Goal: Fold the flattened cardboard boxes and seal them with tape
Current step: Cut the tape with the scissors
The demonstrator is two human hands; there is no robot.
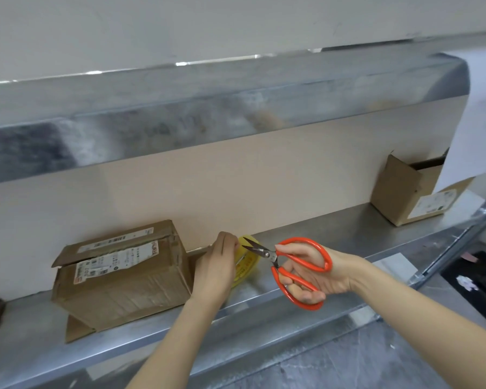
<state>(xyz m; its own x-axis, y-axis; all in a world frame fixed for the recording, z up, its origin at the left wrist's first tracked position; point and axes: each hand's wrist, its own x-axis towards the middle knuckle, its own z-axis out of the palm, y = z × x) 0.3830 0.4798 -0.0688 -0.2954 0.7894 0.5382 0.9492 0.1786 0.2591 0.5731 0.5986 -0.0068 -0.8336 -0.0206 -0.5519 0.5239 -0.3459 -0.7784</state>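
A folded brown cardboard box (121,273) with torn white labels lies on the steel shelf (334,234). My left hand (215,268) grips a yellow tape roll (246,262) just right of the box, fingers curled over the roll's top. My right hand (306,272) holds red-handled scissors (298,269), fingers through the loops. The short blades are parted and point left at the top of the roll, close to my left fingertips. Most of the roll is hidden behind my left hand.
A second open cardboard box (404,192) stands at the shelf's right end, partly behind a white sheet (483,113). A beige back panel (236,181) runs behind the shelf. A loose cardboard flap (77,329) sticks out under the near box. Grey floor lies below.
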